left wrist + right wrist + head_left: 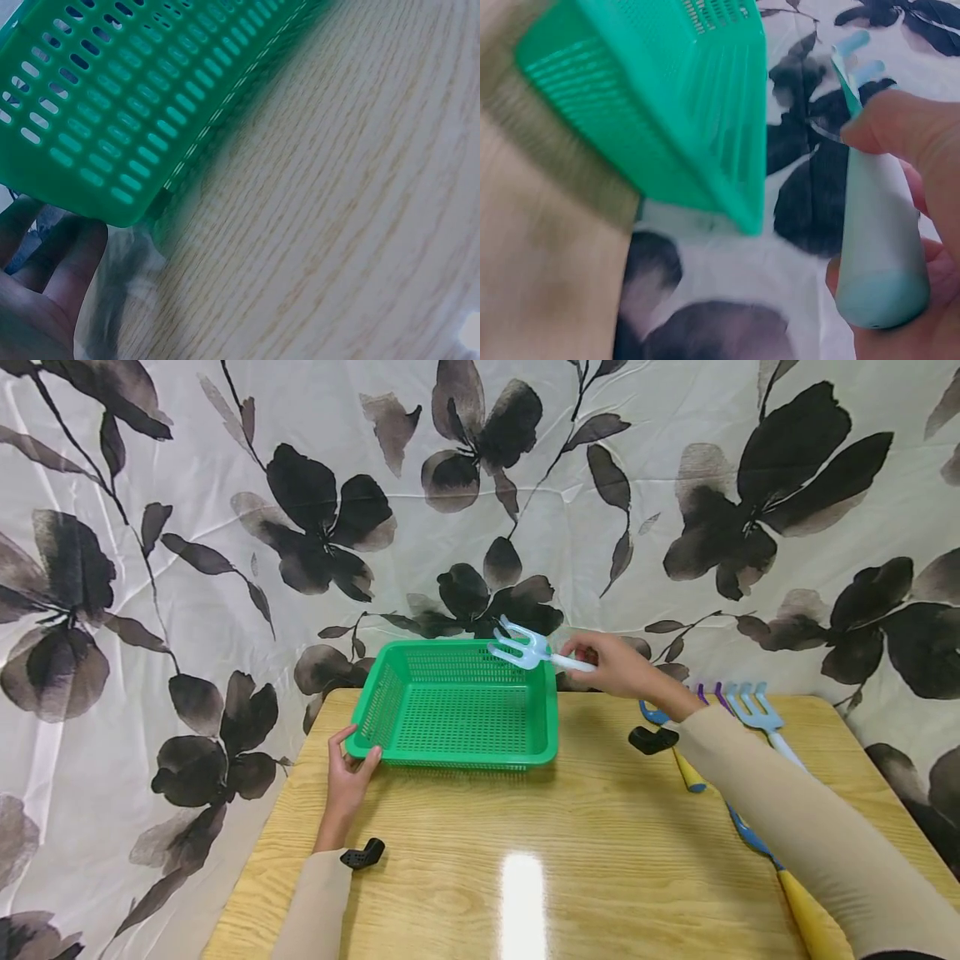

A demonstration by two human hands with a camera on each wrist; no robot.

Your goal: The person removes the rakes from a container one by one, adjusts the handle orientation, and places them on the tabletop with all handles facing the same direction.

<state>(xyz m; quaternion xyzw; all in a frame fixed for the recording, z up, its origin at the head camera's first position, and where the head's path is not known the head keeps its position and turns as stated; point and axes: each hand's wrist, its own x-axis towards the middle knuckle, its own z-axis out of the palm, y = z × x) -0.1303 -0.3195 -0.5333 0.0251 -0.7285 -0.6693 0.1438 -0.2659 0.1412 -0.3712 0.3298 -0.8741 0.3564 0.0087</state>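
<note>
A green plastic basket (465, 760) with slotted walls stands at the back of the table; its inside shows bare. At its front left corner my left hand (350, 778) holds the rim, thumb on the front side and fingers along the left side. In the left wrist view those fingers (79, 251) lie against the basket's corner. My right hand (611, 662) grips a pale blue garden hand fork (529, 647) by its light handle (881, 232). The fork's tines point left, over the basket's back right corner.
On the wooden table (450, 852), to the right, lies another pale blue hand fork (756, 710). Purple tines (702, 693) show beside it. Yellow-handled blue tools (750, 839) lie partly under my right sleeve. A floral cloth (585, 527) hangs behind the table.
</note>
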